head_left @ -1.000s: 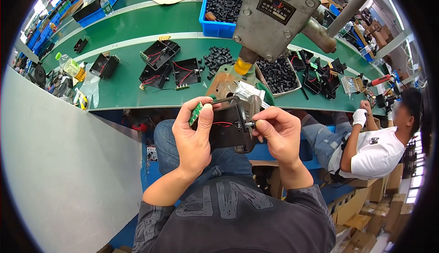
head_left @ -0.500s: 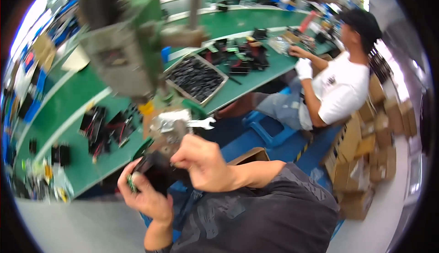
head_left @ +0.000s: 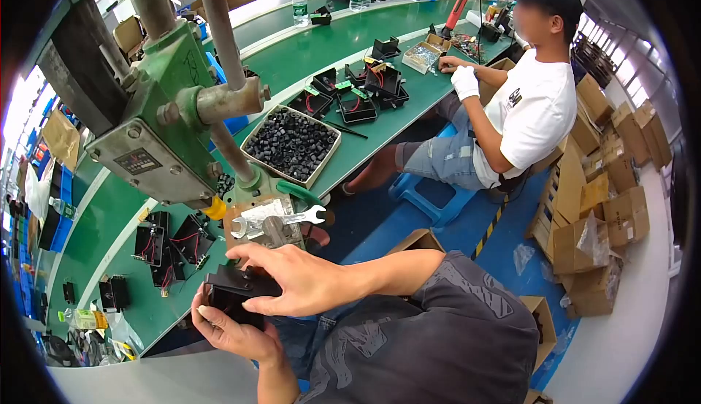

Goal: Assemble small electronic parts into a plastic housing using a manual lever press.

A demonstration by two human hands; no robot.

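Observation:
A black plastic box-shaped housing (head_left: 235, 296) is held in front of me, just this side of the press base. My left hand (head_left: 237, 337) cups it from below and from the left, fingers wrapped round its edge. Across its top and right side lies my right hand (head_left: 303, 281), with thumb and fingers gripping it. The inside of the housing is dark and partly covered by my fingers. Just beyond my hands stands a green hand press (head_left: 175, 86), and a silver open-ended wrench (head_left: 296, 218) rests on its base.
A shallow tray (head_left: 326, 161) of small black parts sits right of the press. Black housings with red wires (head_left: 358, 104) lie beyond it, others (head_left: 152, 239) left. A co-worker (head_left: 537, 104) sits at right by the green bench (head_left: 398, 132). Cardboard boxes (head_left: 577, 247) are stacked behind.
My right hand has gone from a closed pinch beside the housing to a wider grip across its top. The view has shifted and become sharper.

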